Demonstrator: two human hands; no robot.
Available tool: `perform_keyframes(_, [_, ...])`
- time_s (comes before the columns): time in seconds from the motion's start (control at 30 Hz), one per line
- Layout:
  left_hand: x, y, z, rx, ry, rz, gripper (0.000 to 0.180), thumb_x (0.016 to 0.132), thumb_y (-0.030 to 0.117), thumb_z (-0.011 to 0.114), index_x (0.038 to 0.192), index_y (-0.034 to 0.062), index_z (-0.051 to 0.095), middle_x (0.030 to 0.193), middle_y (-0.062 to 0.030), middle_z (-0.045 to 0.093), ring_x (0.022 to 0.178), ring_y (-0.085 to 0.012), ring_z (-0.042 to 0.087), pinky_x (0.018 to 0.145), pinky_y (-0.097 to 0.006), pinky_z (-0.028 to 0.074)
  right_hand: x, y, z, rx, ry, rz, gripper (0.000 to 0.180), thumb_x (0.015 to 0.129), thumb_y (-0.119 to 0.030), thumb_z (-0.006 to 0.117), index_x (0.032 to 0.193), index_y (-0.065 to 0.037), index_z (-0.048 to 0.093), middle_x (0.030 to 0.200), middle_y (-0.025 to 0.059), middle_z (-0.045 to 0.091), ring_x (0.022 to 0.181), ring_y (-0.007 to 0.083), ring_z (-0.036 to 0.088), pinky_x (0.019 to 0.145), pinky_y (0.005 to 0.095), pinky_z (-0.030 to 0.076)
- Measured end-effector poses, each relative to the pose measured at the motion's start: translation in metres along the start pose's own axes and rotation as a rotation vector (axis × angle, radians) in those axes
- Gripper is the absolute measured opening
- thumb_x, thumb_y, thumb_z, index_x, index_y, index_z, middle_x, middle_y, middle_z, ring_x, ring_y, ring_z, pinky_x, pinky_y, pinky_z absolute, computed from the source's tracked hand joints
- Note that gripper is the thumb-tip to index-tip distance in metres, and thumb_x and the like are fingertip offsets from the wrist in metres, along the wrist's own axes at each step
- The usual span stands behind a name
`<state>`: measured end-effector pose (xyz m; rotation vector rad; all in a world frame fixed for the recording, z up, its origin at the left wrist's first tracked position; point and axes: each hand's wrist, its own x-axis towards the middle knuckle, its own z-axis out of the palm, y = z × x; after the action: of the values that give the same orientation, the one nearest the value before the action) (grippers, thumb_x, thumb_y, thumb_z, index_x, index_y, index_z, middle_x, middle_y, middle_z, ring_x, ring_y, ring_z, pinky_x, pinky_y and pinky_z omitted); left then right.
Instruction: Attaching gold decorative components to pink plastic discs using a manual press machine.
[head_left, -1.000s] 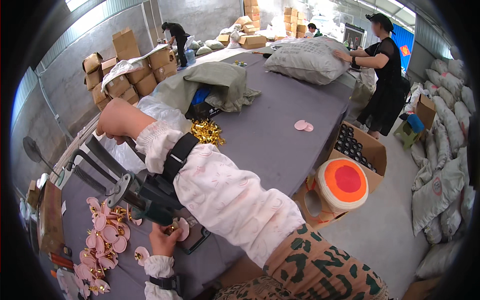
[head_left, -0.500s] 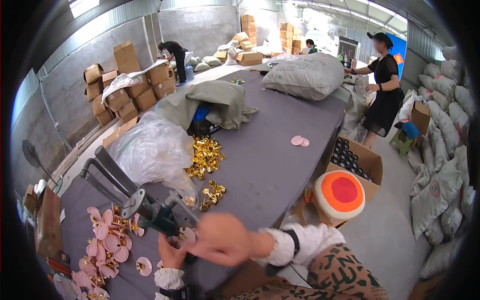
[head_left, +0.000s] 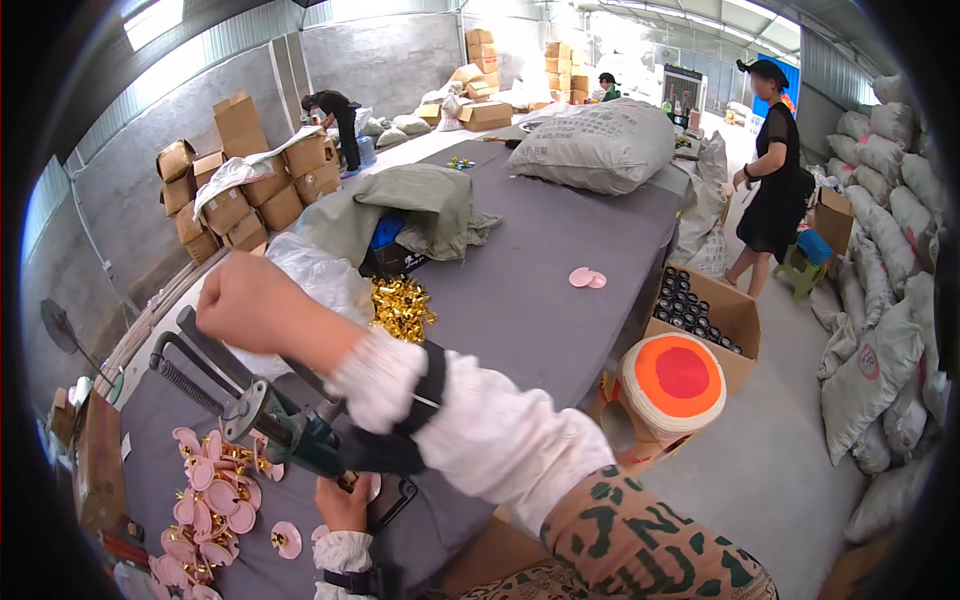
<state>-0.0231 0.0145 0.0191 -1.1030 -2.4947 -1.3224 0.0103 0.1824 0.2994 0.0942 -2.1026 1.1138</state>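
Observation:
My left hand (head_left: pixel 343 505) is at the foot of a green hand press (head_left: pixel 318 447), its fingers closed round a pink disc (head_left: pixel 375 486) with a gold piece at it. My right hand (head_left: pixel 262 308) is raised in a fist beside the top of the press's dark lever (head_left: pixel 198 330); whatever lies inside the fist is hidden. My right forearm crosses over the table and covers part of the press. Left of the press is a heap of pink discs with gold fittings (head_left: pixel 222 493). One such pink disc (head_left: pixel 287 540) lies apart, near my left hand.
Beyond my forearm lie gold metal pieces (head_left: pixel 402 308), clear plastic sheeting (head_left: pixel 318 270) and a grey-green cloth (head_left: pixel 420 195). Two pink discs (head_left: pixel 587 278) rest farther along the table. At the right stand a box of black cylinders (head_left: pixel 700 315) and an orange-topped round roll (head_left: pixel 675 385). Other people work farther off.
My right hand has left the pink disc beside my left hand and risen up and left to the press lever. My left hand stays at the press foot. A person at the right has drawn back from the table.

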Motion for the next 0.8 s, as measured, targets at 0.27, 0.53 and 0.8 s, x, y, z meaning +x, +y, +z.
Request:
perform_keyframes(0.27, [-0.034, -0.083, -0.126, -0.352, 0.028, -0.26, 0.027, 0.074, -0.005, 0.059, 0.1, 0.0007, 0.055, 0.074, -0.0001, 0.047, 0.066, -0.0074, 0.043, 0.061, -0.022, 0.043, 0.02, 0.012, 0.001, 0.13, -0.079, 0.101, 0.016, 0.071, -0.01, 0.059, 0.07, 0.002, 0.068, 0.056, 0.0105, 0.06, 0.046, 0.0176, 0.056, 0.048, 0.0307, 0.048])
perform_keyframes(0.53, [-0.043, -0.096, -0.146, 0.549, -0.311, -0.038, 0.046, 0.061, 0.022, 0.08, 0.1, 0.0063, 0.061, 0.094, -0.0196, 0.056, 0.08, -0.0373, 0.06, 0.072, -0.042, 0.05, 0.021, 0.013, 0.005, 0.153, -0.059, 0.133, 0.013, 0.071, -0.01, 0.063, 0.07, 0.002, 0.068, 0.055, 0.0095, 0.059, 0.042, 0.0161, 0.053, 0.043, 0.0293, 0.045])
perform_keyframes(0.8, [-0.029, -0.068, -0.147, 0.714, -0.359, -0.233, 0.068, 0.062, 0.036, 0.079, 0.115, 0.0114, 0.046, 0.115, -0.0196, 0.052, 0.1, -0.0385, 0.055, 0.089, -0.044, 0.043, 0.015, 0.009, 0.002, 0.258, -0.03, 0.137, 0.013, 0.07, -0.008, 0.065, 0.065, 0.004, 0.065, 0.053, 0.01, 0.057, 0.04, 0.0155, 0.051, 0.039, 0.0288, 0.043])
